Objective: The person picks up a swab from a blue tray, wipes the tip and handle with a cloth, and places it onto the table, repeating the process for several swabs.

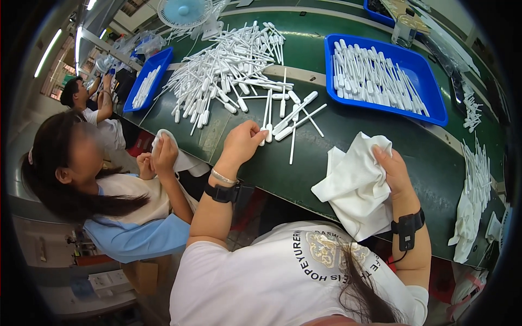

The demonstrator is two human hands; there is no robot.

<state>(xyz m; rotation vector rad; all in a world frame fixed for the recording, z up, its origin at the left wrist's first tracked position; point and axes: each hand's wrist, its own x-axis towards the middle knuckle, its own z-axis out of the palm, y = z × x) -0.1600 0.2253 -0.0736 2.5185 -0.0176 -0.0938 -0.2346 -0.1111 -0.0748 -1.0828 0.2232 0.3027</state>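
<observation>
Your left hand [242,142], at the centre of the frame, pinches a thin white plastic stick [266,117] at its lower end, at the near edge of a loose pile of white sticks [228,70] on the green table [380,146]. Your right hand [392,173], right of centre, grips a bunched white cloth [353,185]. A blue tray [435,95] of sticks sits upper right. A co-worker's hand [164,155] at left holds another cloth.

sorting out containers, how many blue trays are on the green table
3: one blue tray of white sticks ahead on the right, one at far left, one partly cut off at the top edge. Others may be out of view.
</observation>
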